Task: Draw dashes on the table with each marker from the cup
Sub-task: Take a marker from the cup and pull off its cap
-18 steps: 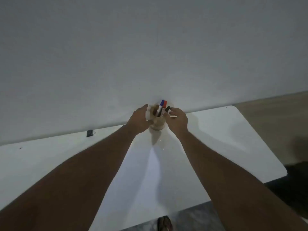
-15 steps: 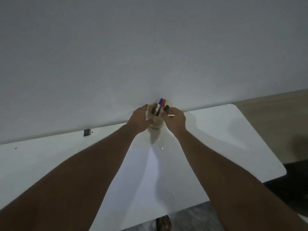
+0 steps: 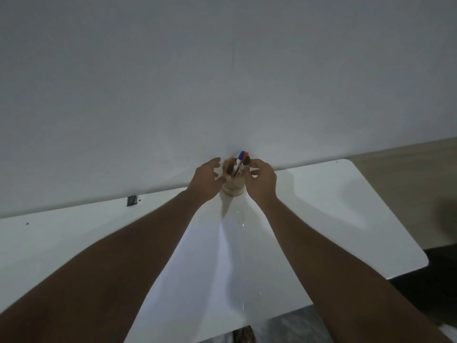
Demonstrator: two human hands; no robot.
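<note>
Small tan cup (image 3: pixel 232 186) at frame centre on white bench (image 3: pixel 346 206), against wall. Left hand (image 3: pixel 205 180) cupped loosely beside it, fingers released. Right hand (image 3: pixel 262 181) fingers pinching black-capped marker (image 3: pixel 245 161); blue-capped marker (image 3: pixel 239 160) alongside. Light, stiff, smooth barrel: best gripped below cap. Cup likely tippy.

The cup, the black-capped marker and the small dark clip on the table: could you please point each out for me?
cup (image 3: pixel 232 188): head view, on its lower wall.
black-capped marker (image 3: pixel 246 160): head view, on its cap.
small dark clip (image 3: pixel 132 200): head view, on its middle.
</note>
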